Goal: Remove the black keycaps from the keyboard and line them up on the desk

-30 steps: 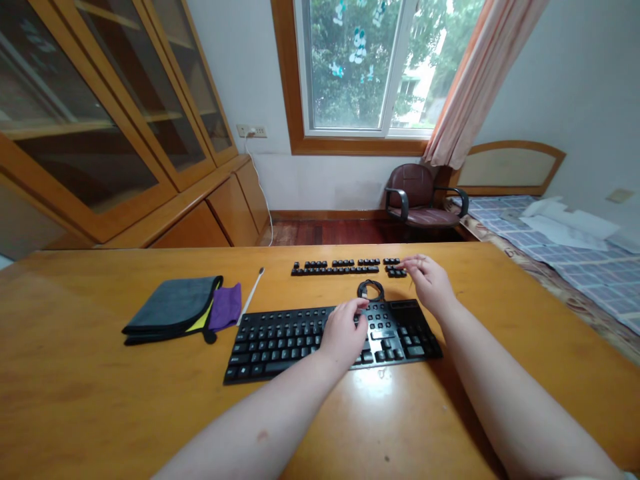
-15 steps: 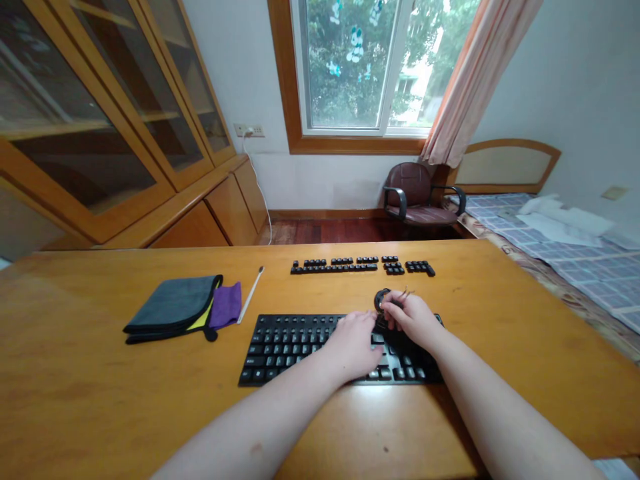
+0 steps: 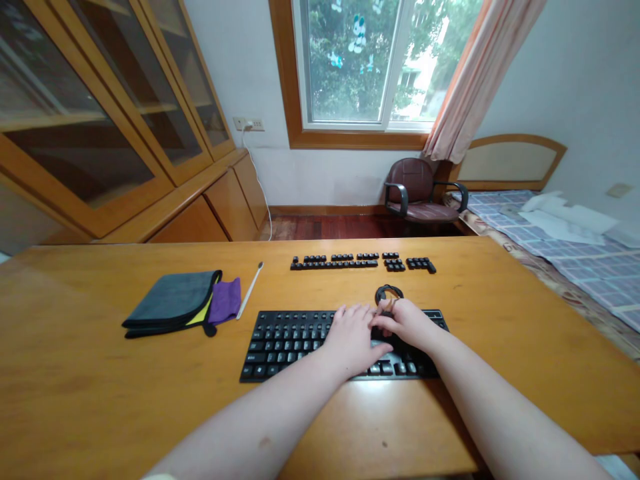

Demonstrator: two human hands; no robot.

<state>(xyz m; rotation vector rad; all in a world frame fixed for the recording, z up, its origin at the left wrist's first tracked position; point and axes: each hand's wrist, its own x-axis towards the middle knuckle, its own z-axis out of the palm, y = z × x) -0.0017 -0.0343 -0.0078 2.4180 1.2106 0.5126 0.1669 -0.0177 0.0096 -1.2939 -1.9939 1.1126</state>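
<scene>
A black keyboard point(image 3: 287, 347) lies on the wooden desk, its upper rows partly stripped of caps. My left hand point(image 3: 350, 337) rests flat over its middle, fingers stretched out and holding nothing. Right beside it, my right hand point(image 3: 405, 323) is closed in a pinch above the keyboard's right half. Between those fingers is a thin wire tool that looks like a wire keycap puller point(image 3: 388, 305), mostly hidden by the hand. Just behind it sits a coiled black cable point(image 3: 395, 289). Loose black keycaps point(image 3: 335, 265) stand in rows farther back.
Left of the keyboard lie a folded grey cloth point(image 3: 173, 300), a purple cloth point(image 3: 225, 300) and a slim white brush point(image 3: 250, 291). Beyond the desk point(image 3: 75, 373) are a glass-door cabinet point(image 3: 110, 100), a brown chair point(image 3: 413, 187) and a bed point(image 3: 570, 227).
My right hand has lowered toward the keyboard and turned, so the protruding wires are now mostly covered. More of the coiled cable shows. My left hand stays on the keyboard.
</scene>
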